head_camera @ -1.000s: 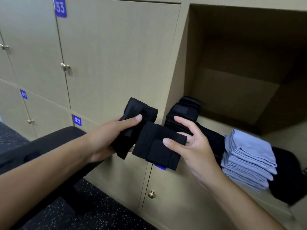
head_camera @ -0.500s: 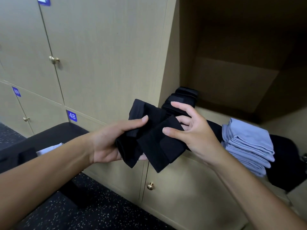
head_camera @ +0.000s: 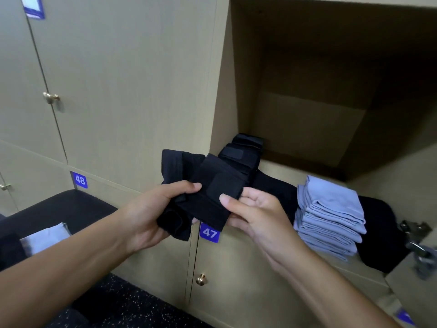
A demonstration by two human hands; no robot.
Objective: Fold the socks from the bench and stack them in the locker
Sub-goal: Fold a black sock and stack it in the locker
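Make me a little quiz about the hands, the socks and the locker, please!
1. True or false: the stack of light blue socks sits on the bench.
2. What do the left hand and the right hand hold between them?
A. a black sock
B. a light blue sock
C. a locker key
3. Fill in: the closed door just below the open locker bears the number label ___.

Key:
1. False, it sits inside the open locker.
2. A, the black sock, in front of the black stack.
3. 47
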